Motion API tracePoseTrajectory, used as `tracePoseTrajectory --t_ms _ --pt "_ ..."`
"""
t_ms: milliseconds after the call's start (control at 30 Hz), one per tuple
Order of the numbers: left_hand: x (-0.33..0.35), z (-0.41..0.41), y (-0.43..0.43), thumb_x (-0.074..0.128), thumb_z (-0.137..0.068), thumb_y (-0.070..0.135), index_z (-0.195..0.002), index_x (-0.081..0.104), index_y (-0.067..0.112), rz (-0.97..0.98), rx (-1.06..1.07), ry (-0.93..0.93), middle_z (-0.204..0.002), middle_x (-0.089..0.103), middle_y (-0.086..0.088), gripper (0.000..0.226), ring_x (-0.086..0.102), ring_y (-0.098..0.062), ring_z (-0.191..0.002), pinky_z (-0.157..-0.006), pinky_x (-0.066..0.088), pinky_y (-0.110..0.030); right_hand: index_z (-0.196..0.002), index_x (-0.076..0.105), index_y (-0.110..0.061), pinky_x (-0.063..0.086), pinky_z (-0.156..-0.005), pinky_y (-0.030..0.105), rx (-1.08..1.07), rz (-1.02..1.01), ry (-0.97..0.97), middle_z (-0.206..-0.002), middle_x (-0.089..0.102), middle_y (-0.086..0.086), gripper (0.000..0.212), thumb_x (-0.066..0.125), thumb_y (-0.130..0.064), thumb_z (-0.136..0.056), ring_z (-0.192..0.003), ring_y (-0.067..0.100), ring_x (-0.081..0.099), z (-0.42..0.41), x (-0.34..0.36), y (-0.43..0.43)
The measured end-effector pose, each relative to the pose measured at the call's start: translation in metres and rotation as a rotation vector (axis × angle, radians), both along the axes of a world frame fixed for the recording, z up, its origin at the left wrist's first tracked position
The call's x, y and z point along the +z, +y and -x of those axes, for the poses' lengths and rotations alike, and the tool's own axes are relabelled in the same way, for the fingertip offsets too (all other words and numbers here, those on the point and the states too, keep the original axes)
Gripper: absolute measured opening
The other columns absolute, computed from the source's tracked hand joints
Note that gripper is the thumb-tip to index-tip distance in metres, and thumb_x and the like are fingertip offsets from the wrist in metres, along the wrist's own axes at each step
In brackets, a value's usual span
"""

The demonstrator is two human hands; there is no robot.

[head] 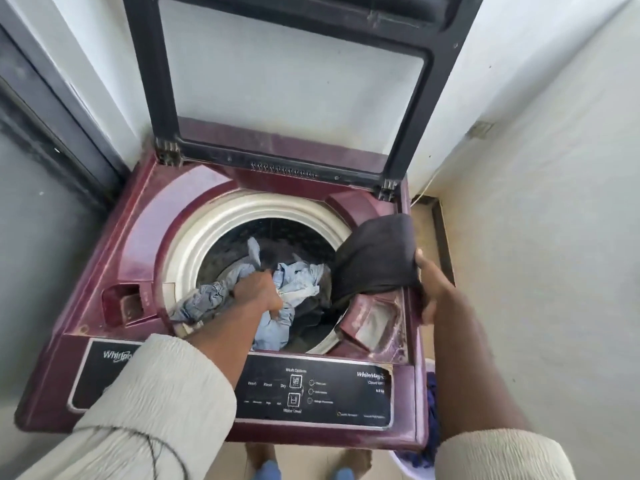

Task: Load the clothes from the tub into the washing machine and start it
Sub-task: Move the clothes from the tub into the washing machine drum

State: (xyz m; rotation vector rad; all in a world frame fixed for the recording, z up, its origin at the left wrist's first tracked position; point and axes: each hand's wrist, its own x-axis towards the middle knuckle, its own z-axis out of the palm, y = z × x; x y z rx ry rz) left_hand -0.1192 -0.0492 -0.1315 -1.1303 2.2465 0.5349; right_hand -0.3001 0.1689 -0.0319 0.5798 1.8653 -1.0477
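Observation:
A maroon top-loading washing machine (pixel 114 258) stands with its lid (pixel 284 81) raised. Inside its drum, ringed by a white rim (pixel 194 244), lie pale blue and grey clothes (pixel 298 275). My left hand (pixel 258 289) reaches into the drum and is shut on the pale blue cloth. My right hand (pixel 433 282) grips a dark brown garment (pixel 374 254) that drapes over the drum's right rim. The tub (pixel 415 469), pale lilac, peeks out at the lower right beside the machine, with blue clothes (pixel 431 427) in it.
The black control panel (pixel 311 393) runs along the machine's front edge. A detergent drawer (pixel 370 320) sits open at the right of the drum. White walls close in behind and to the right; a dark door frame (pixel 52 116) stands at the left.

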Motion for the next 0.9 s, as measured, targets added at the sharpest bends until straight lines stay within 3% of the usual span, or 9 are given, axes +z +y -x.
tracePoseTrajectory --t_ms 167,300,367,467,533,633,733,800,900 --pt "-0.001 0.005 0.002 0.088 -0.064 0.023 -0.140 0.045 0.017 -0.029 0.002 -0.043 -0.131 0.059 -0.011 0.087 0.058 -0.030 -0.118 -0.092 0.053 -0.041 -0.120 0.061 -0.002 0.054 -0.085 0.040 -0.169 0.014 0.301 -0.122 0.065 0.018 0.050 0.070 -0.034 -0.083 -0.099 0.030 0.064 0.017 -0.016 -0.003" --pt "0.001 0.006 0.002 0.086 -0.066 0.021 -0.133 0.051 0.013 -0.061 0.053 0.016 -0.126 0.063 -0.012 0.076 0.062 -0.031 -0.113 -0.089 0.054 -0.040 -0.059 0.066 -0.015 0.051 -0.056 0.024 -0.071 -0.080 0.894 -0.059 0.064 -0.003 0.020 0.082 -0.027 -0.059 -0.058 0.015 0.060 -0.003 0.017 -0.024" --pt "0.004 0.006 -0.001 0.084 -0.068 0.021 -0.134 0.051 0.013 -0.096 0.115 0.097 -0.128 0.062 -0.012 0.075 0.061 -0.032 -0.114 -0.090 0.053 -0.039 -0.052 0.061 -0.018 0.049 -0.048 0.019 0.104 0.052 1.025 -0.046 0.057 -0.011 0.020 0.079 -0.020 -0.060 -0.046 0.004 0.055 -0.034 0.032 -0.051" --pt "0.008 0.011 -0.011 0.088 -0.063 0.021 -0.138 0.047 0.014 -0.291 0.237 0.321 -0.129 0.060 -0.009 0.086 0.057 -0.029 -0.120 -0.099 0.049 -0.038 -0.058 0.065 -0.022 0.048 -0.056 0.014 0.334 0.232 1.020 -0.055 0.064 -0.013 0.020 0.068 -0.003 -0.065 -0.054 -0.002 0.059 -0.077 0.031 -0.094" --pt "0.012 0.010 -0.021 0.085 -0.065 0.005 -0.122 0.055 0.011 -0.424 0.349 0.505 -0.108 0.064 -0.003 0.065 0.057 -0.023 -0.112 -0.088 0.052 -0.026 -0.063 0.068 -0.019 0.046 -0.058 0.017 0.448 0.241 0.967 -0.060 0.066 -0.007 0.019 0.062 0.000 -0.064 -0.061 0.007 0.062 -0.096 0.016 -0.119" --pt "0.017 0.002 -0.046 0.060 -0.086 0.004 -0.111 0.066 0.013 -0.409 0.763 0.707 -0.103 0.071 -0.008 0.028 0.066 -0.026 -0.096 -0.075 0.057 -0.032 -0.065 0.066 -0.017 0.043 -0.066 0.021 0.610 0.134 0.798 -0.075 0.071 0.008 0.016 0.059 -0.002 -0.068 -0.079 0.025 0.066 -0.113 -0.021 -0.144" --pt "0.018 -0.016 -0.073 0.033 -0.098 0.013 -0.119 0.061 0.022 -0.522 1.121 0.810 -0.102 0.068 -0.007 0.036 0.065 -0.024 -0.089 -0.071 0.051 -0.034 -0.095 0.068 -0.004 0.046 -0.075 0.027 0.941 -0.110 0.623 -0.105 0.069 0.017 0.022 0.059 -0.010 -0.076 -0.100 0.034 0.064 -0.121 -0.061 -0.152" --pt "0.016 -0.025 -0.082 0.033 -0.098 0.014 -0.119 0.061 0.020 -0.481 1.068 0.779 -0.100 0.067 -0.008 0.035 0.064 -0.024 -0.088 -0.069 0.049 -0.031 -0.117 0.059 0.001 0.049 -0.084 0.033 1.186 -0.257 0.477 -0.121 0.063 0.019 0.037 0.055 -0.014 -0.083 -0.111 0.036 0.060 -0.123 -0.079 -0.149" --pt "0.009 -0.027 -0.078 0.053 -0.090 0.010 -0.118 0.067 0.013 -0.331 0.641 0.639 -0.100 0.069 -0.012 0.031 0.064 -0.028 -0.083 -0.069 0.051 -0.032 -0.123 0.056 0.003 0.048 -0.088 0.037 1.287 -0.301 0.355 -0.127 0.060 0.020 0.040 0.053 -0.016 -0.087 -0.117 0.037 0.057 -0.121 -0.086 -0.141"
